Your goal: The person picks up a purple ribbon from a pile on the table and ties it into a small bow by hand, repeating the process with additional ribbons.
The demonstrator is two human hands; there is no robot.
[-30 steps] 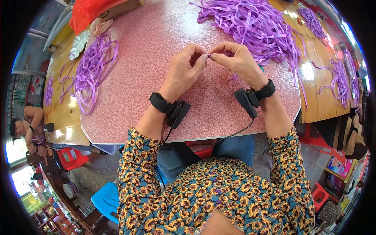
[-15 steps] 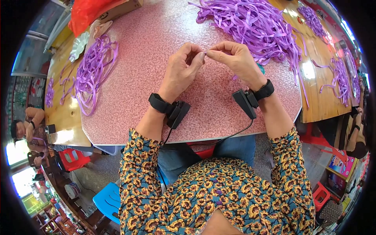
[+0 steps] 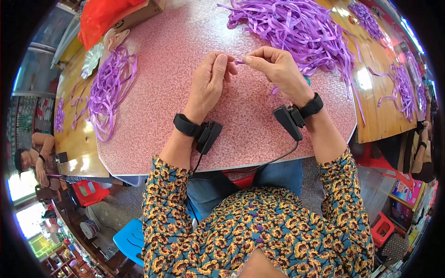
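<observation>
Over the pink speckled table point(image 3: 167, 92), my right hand point(image 3: 280, 69) pinches a purple ribbon point(image 3: 239, 62) between thumb and fingertips. A short bit of this ribbon spans the small gap to my left hand point(image 3: 206, 85), whose fingers are curled round toward it with the thumb raised against them. The exact grip inside the left fingers is hidden. More purple ribbon point(image 3: 275, 89) shows below the right palm. Just beyond my right hand lies a large heap of purple ribbons point(image 3: 296, 32). To the left is a smaller, looser bundle of purple ribbons point(image 3: 107, 88).
A red plastic bag point(image 3: 104, 18) and a cardboard box point(image 3: 139, 16) stand at the far left. Wooden tables point(image 3: 380, 125) adjoin on both sides, with more ribbon bundles point(image 3: 402, 90). Another person point(image 3: 39, 157) sits at the left. A blue stool point(image 3: 130, 238) stands beside me.
My hands have drawn slightly apart, showing a short length of ribbon between them. My left hand has turned, its thumb now pointing up. The person at the left has shifted their arms.
</observation>
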